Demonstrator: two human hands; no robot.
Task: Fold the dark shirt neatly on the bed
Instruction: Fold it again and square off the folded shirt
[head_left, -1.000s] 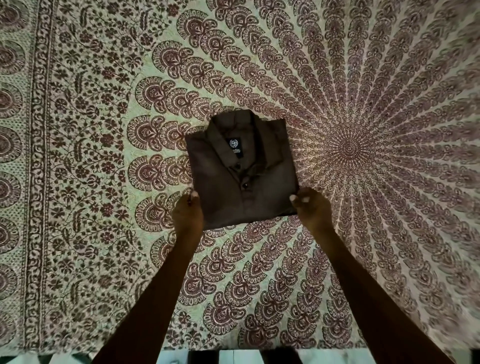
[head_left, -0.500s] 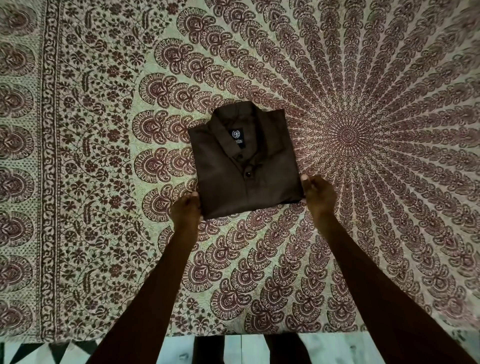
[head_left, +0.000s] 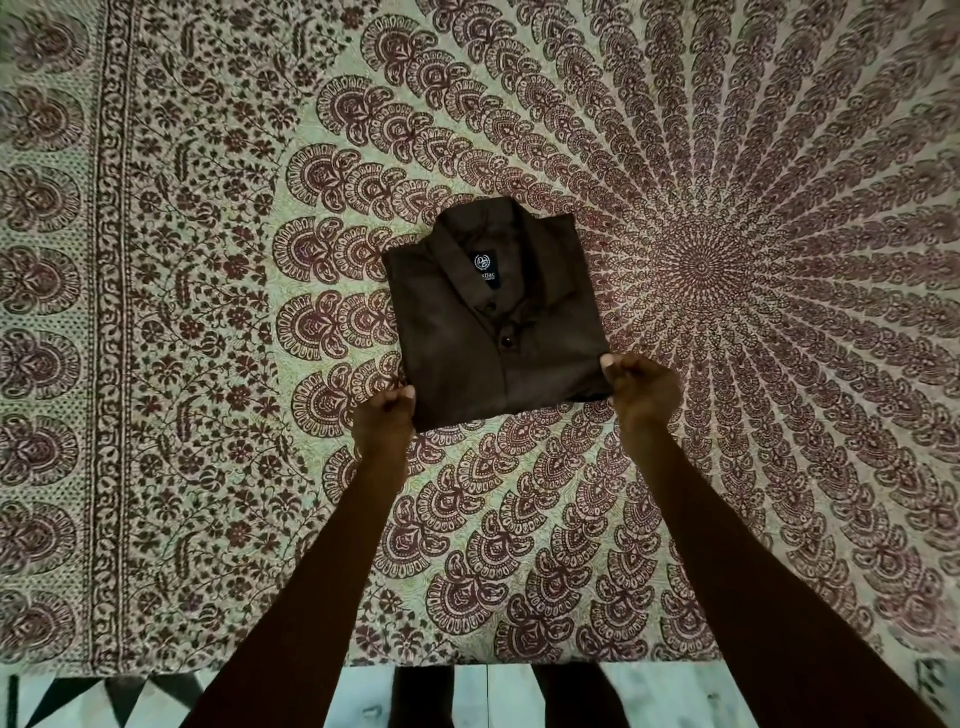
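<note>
Pinching the folded dark shirt's (head_left: 498, 317) near corners, left hand (head_left: 385, 422) and right hand (head_left: 640, 387) curl tight, arms outstretched over the bed (head_left: 156, 364).

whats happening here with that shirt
A person is folding a dark shirt on a patterned bedspread. The shirt already lies as a compact rectangle, collar and label facing up. The left hand pinches its near left corner and the right hand pinches its near right corner.
</note>
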